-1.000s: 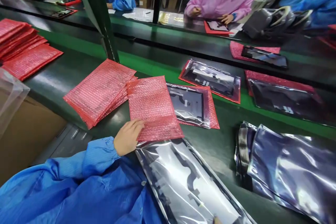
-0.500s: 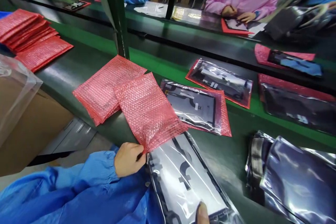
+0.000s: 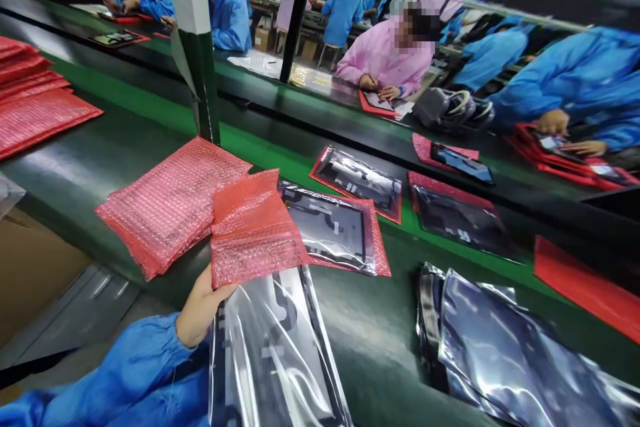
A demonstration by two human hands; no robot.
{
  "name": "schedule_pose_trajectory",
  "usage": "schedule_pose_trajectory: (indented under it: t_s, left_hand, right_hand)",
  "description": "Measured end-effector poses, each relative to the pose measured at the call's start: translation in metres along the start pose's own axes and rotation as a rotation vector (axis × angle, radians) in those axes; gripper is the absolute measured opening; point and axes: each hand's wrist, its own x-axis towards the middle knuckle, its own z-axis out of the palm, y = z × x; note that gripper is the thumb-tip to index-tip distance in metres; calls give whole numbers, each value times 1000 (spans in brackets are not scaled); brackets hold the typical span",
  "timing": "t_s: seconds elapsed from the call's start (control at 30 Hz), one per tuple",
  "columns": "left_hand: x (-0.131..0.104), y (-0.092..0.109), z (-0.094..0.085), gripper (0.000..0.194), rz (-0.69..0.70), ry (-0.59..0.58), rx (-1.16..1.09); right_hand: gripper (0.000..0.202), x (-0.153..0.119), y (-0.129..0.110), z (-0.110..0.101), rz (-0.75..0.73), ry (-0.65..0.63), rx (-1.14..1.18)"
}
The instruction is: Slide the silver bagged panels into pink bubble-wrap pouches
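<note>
My left hand (image 3: 203, 307) grips the near edge of a red bubble-wrap bag (image 3: 255, 233), thumb on top. Below the bag lies a flat panel in a clear, shiny sleeve (image 3: 275, 353); its upper end meets the bag's near edge, and whether it is inside cannot be made out. My right hand is out of the frame. A stack of red bubble bags (image 3: 170, 200) rests just left of the held bag. Behind it on the right, a sleeved panel (image 3: 333, 227) lies on a red bag.
More sleeved panels (image 3: 363, 177) lie along the green strip. Silvery bags (image 3: 500, 340) are piled at right. Red bags (image 3: 45, 113) are stacked at far left. A post (image 3: 197, 47) rises from the dark bench (image 3: 380, 320). People sit opposite.
The view has tilted up and shifted right. The held bag's near edge is now spread rather than bunched. My right thumb, earlier on the sleeved panel's lower end, has left the frame.
</note>
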Motion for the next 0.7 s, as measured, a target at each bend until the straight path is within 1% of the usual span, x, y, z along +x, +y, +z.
schedule_pose_trajectory:
  t_s: [0.1, 0.17, 0.2, 0.23, 0.3, 0.33, 0.37, 0.4, 0.47, 0.5, 0.57, 0.63, 0.7]
  left_hand:
    - [0, -2, -5, 60, -10, -58, -18]
    - [0, -5, -6, 61, -30, -107, -14]
    - [0, -8, -6, 62, -44, -130, -4]
    - [1, -10, -5, 63, -57, -146, 8]
    - [3, -15, -5, 63, -65, -164, 28]
    - [5, -17, -5, 63, -60, -171, 34]
    - [6, -19, -5, 62, -56, -179, 40]
    - [8, -20, -6, 61, -52, -182, 46]
    - [9, -20, -7, 60, -49, -175, 62]
    - [9, -19, -7, 59, -51, -169, 70]
    - [6, -17, -6, 56, -62, -173, 92]
    - [2, -16, -3, 50, -52, -160, 144]
    - [-1, -18, -2, 44, 20, -73, 236]
  right_hand:
    - [36, -8, -18, -21, 46, 67, 63]
    - [41, -15, -34, -29, 54, 107, 175]
    - [46, -13, -43, -28, 42, 95, 243]
    - [57, -8, -53, -23, 15, 58, 304]
    - [94, 16, -70, -2, -74, -36, 329]
    - [103, 32, -78, 10, -111, -21, 295]
    - [102, 48, -83, 22, -131, 40, 250]
    - [91, 62, -87, 33, -139, 129, 210]
    - [61, 82, -88, 47, -147, 304, 146]
    - [50, 86, -86, 50, -160, 354, 116]
    - [42, 85, -76, 51, -195, 405, 52]
    - [39, 73, -65, 48, -218, 473, -29]
    - [36, 57, -53, 44, -231, 536, -106]
